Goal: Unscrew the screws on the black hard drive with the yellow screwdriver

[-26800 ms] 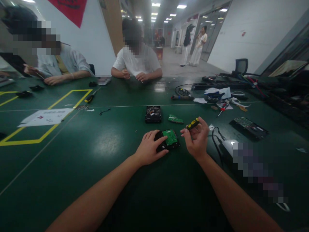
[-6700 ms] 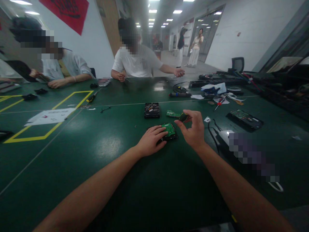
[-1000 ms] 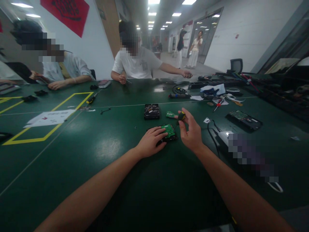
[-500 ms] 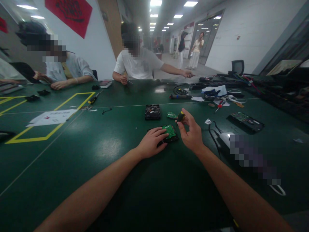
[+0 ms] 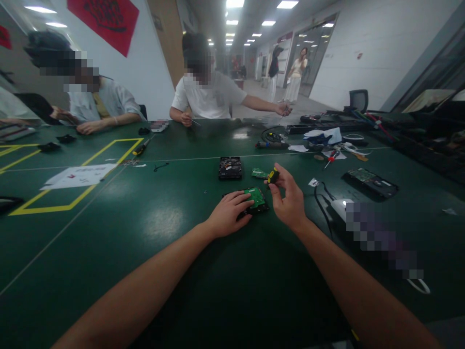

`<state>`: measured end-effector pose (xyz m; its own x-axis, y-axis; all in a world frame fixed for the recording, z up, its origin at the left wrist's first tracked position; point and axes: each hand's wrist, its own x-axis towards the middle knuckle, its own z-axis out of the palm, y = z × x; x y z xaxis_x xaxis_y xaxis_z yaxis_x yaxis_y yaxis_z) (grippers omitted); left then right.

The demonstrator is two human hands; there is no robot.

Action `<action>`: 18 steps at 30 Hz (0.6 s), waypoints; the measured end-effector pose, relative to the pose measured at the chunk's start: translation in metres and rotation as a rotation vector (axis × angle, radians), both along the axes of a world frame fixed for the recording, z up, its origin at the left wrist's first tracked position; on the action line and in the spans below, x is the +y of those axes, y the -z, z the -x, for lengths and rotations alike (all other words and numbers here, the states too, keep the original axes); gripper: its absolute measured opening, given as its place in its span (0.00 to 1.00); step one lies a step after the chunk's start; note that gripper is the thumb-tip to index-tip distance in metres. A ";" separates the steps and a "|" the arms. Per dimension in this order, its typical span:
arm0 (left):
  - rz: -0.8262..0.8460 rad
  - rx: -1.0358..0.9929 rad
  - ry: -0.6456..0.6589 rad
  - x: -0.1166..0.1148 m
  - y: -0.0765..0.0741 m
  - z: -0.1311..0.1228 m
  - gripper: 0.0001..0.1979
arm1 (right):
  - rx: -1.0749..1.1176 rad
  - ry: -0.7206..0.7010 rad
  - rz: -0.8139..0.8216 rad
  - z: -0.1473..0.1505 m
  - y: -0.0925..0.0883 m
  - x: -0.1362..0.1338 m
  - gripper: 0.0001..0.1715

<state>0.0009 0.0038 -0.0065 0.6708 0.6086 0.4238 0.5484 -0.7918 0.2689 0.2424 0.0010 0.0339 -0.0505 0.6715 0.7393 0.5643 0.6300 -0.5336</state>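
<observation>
My left hand [image 5: 229, 213] grips a hard drive [image 5: 258, 195] lying on the table, its fingers over the top and its thumb along the near edge. A green circuit board faces up on this drive. In my right hand [image 5: 288, 198] is a screwdriver [image 5: 273, 177] with a short black and yellow handle, pinched between thumb and fingers. It stands near-upright by the drive's right edge; its tip is too small to make out. Just behind lies a loose green circuit board [image 5: 258, 172]. Another hard drive [image 5: 230, 168] sits farther back.
On the right lie a third hard drive [image 5: 371, 183], a pale device with a cable [image 5: 339, 206] and a red screwdriver [image 5: 332, 157]. A paper sheet [image 5: 78, 176] lies at left, near another screwdriver [image 5: 141, 147]. Two co-workers sit across the green table [image 5: 174, 271].
The screwdriver's handle has turned in my right hand and shows more yellow. My left hand and the hard drive have stayed put. The co-worker's outstretched hand across the table has shifted slightly.
</observation>
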 end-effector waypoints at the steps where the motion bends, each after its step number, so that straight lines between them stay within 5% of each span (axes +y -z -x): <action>1: 0.002 0.002 0.001 0.000 0.000 0.000 0.24 | -0.012 0.013 -0.013 0.000 0.001 0.001 0.34; 11: -0.012 0.009 -0.004 -0.001 -0.001 0.000 0.24 | -0.034 0.080 -0.090 -0.004 0.001 0.002 0.33; 18: 0.001 0.005 0.003 -0.001 -0.002 0.000 0.24 | 0.026 -0.070 0.021 0.002 0.000 -0.002 0.36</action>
